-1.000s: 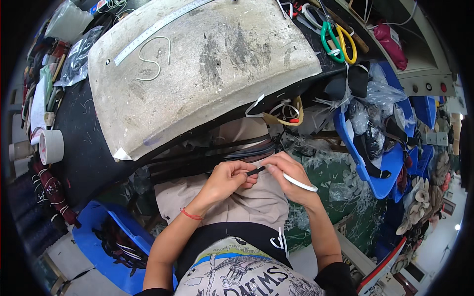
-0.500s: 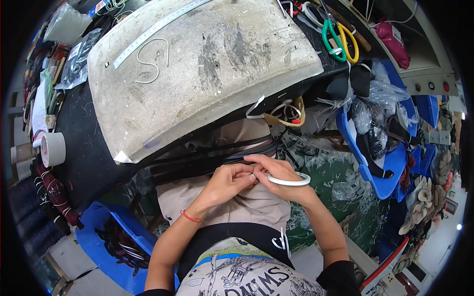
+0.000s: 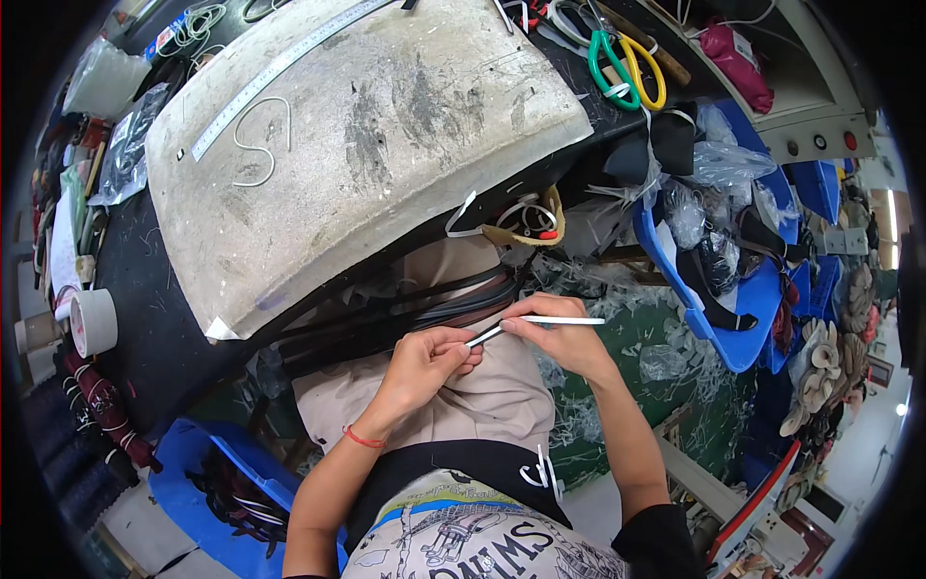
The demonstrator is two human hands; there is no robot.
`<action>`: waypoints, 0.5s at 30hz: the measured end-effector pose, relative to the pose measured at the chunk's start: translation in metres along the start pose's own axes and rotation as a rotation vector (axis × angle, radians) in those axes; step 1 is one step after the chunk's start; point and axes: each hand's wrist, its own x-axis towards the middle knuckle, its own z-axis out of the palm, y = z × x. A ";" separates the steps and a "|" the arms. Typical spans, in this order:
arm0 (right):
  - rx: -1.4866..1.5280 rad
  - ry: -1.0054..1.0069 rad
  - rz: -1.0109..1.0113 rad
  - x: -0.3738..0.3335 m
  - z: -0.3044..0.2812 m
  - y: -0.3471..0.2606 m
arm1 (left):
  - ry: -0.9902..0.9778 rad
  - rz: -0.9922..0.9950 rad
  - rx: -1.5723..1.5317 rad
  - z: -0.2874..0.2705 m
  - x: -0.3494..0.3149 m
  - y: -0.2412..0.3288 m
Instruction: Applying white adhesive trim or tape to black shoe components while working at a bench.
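Above my lap, my left hand (image 3: 429,367) pinches one end of a short, narrow strip (image 3: 485,335), white with a dark part near the fingertips. The strip spans to my right hand (image 3: 567,343), whose thumb and fingers are closed. That hand also carries a thin roll of white tape (image 3: 569,320), seen edge-on and sticking out to the right. Several long dark strips (image 3: 463,307) lie across my thighs just beyond both hands. What the fingertips cover is hidden.
A pale, stained board (image 3: 318,183) on the table bears a metal ruler (image 3: 280,72) and a bent white cord (image 3: 253,140). Green-and-yellow-handled scissors (image 3: 617,82) lie at the far right. Blue bins (image 3: 719,347) stand on both sides. Plastic scraps (image 3: 666,362) litter the green floor.
My hands have drawn apart, and the strip now shows between them. The tape roll has turned from a visible ring to edge-on. The surroundings have shifted slightly left in the picture.
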 end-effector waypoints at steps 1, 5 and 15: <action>-0.047 0.007 -0.023 0.001 0.002 0.002 | 0.002 0.000 0.009 0.000 0.000 0.000; -0.383 0.125 -0.277 0.001 0.014 0.009 | 0.043 0.007 0.005 0.003 0.002 -0.002; 0.333 -0.248 0.081 0.009 -0.010 0.037 | 0.132 -0.010 0.270 -0.002 0.005 0.010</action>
